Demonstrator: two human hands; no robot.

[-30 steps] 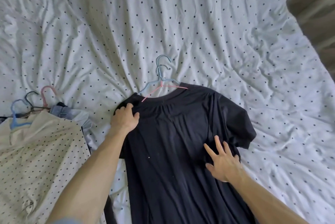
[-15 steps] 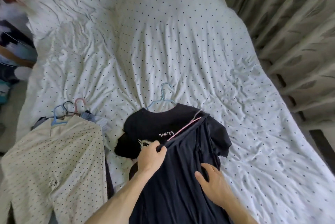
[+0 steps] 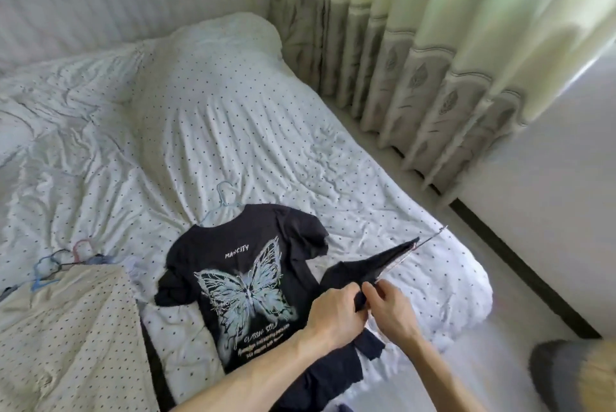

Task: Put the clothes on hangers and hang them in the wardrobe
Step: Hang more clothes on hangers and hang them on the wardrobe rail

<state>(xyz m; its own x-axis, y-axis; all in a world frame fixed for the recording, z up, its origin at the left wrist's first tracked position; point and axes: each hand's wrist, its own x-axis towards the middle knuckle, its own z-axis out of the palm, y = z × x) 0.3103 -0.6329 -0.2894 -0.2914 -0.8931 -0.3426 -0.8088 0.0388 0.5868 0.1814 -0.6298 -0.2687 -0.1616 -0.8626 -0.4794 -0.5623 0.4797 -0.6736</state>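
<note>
A bed (image 3: 233,131) under a crumpled white sheet with small dark dots fills most of the view; its left edge is cut off by the frame. Along its far right side hang pale pleated curtains (image 3: 433,61) with a grey leaf border, their tops out of frame.

At lower left a cream dotted garment (image 3: 66,328) lies on the bed, cut off by the bottom and left edges. Above its collar the hooks of several hangers (image 3: 50,265), blue, dark and pink, poke out in a tangle; what else they carry is mostly hidden beneath it.

In the middle of the bed a black butterfly T-shirt (image 3: 246,265) lies flat, print up, on a pale blue hanger (image 3: 221,206) whose hook points toward the pillow. Its hem and right side are covered by the left forearm.

Just right of it, the plain dark shirt (image 3: 363,270) is lifted off the sheet and bunched, with its lower part trailing out of the bottom edge. A thin pink hanger (image 3: 431,236) juts from it toward the right; most of the hanger is hidden in the cloth and blurred.

The left hand (image 3: 333,315) has its fingers curled round the dark cloth, fingertips hidden. The right hand (image 3: 395,311) pinches the same cloth just beside it.

A grey and tan object (image 3: 573,375) at the bottom right corner is too blurred to identify.
</note>
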